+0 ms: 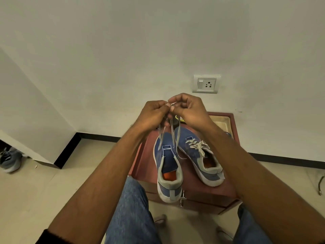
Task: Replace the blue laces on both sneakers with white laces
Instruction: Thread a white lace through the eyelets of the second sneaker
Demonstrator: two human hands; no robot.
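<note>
Two blue sneakers stand on a small red-brown cabinet [202, 189]. The left sneaker [168, 166] has a white lace [171, 131] through its lowest eyelets only; both strands rise to my hands. My left hand [152, 115] and my right hand [189, 110] meet above the toe, fingertips pinched together on the lace ends. The right sneaker [198, 154] is fully laced with a white lace [197, 145], tied loosely. No blue lace can be made out.
A tray [223, 122] sits at the cabinet's back right. A wall socket [206, 84] is above it. A grey shoe [10, 161] lies on the floor at far left. My jeans-clad knees [131, 208] are in front of the cabinet.
</note>
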